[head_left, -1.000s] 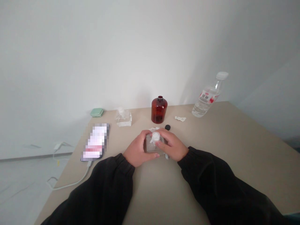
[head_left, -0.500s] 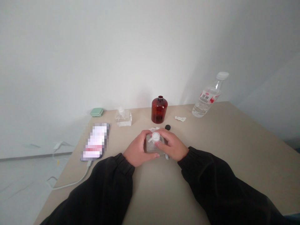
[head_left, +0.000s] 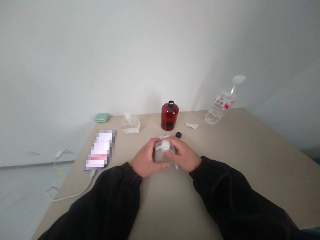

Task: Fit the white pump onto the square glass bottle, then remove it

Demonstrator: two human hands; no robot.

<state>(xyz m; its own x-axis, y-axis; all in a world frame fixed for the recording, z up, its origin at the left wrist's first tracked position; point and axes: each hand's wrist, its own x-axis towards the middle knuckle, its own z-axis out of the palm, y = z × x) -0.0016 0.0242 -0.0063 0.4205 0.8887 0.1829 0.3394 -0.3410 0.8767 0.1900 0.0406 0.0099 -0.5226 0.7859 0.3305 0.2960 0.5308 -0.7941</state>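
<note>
Between both hands is a small clear square bottle (head_left: 158, 156) with a white flip-top or pump-like cap (head_left: 165, 145), from which a short tab points left. My left hand (head_left: 146, 159) wraps the bottle's left side, thumb across the near face. From the right, my right hand (head_left: 184, 155) grips the upper part, its thumb against the cap's near edge and its fingers behind. A bit of white wrapper (head_left: 163, 137) shows behind the hands. Under my right hand peeks a small pale object (head_left: 177, 166), mostly hidden. A black round cap (head_left: 178, 135) lies just beyond.
An uncapped amber bottle (head_left: 169, 116) stands behind the hands. Left of it are a second clear square bottle (head_left: 131, 125), a green case (head_left: 101, 117) and a phone (head_left: 100, 150) on a white cable (head_left: 72, 197). To the right are a wrapper scrap (head_left: 192, 126) and a water bottle (head_left: 220, 106).
The white cap has turned slightly, its tab pointing more directly left. Both hands keep their hold on the bottle. The camera view has shifted a little.
</note>
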